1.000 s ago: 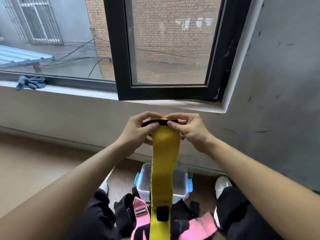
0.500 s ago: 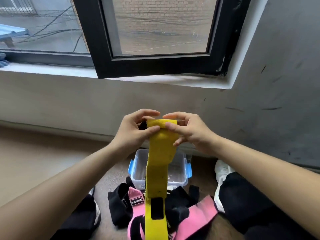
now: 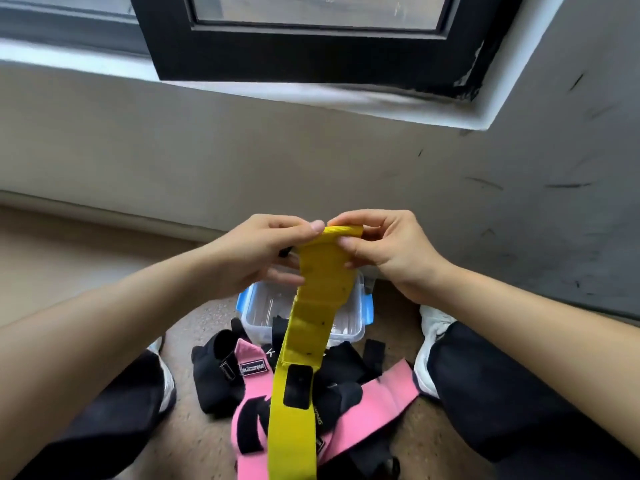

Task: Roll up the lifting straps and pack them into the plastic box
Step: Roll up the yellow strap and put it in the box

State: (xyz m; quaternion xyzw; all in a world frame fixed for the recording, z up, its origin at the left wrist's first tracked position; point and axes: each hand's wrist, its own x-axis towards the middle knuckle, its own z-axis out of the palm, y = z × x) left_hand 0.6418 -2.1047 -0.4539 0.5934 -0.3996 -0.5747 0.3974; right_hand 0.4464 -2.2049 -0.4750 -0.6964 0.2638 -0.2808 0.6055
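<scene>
the yellow strap (image 3: 318, 299) is, i judge, soft and light webbing. it bends easily and will want to unroll by itself, so the good place to take it is the top end, on both edges of the small fold, with a tight pinch. your left hand (image 3: 256, 251) and your right hand (image 3: 384, 247) are both closed on this folded top end, fingers curled round it, in the air above the plastic box (image 3: 343, 336). the rest of the strap hangs down freely toward you. it carries a black patch (image 3: 297, 386), probably the fastening. the box stands with no lid on it on the floor (image 3: 194, 445), close to the wall and between your feet. just beside its near side a pink strap (image 3: 374, 403) and some black straps (image 3: 218, 372) lie in a heap, not yet rolled.
</scene>
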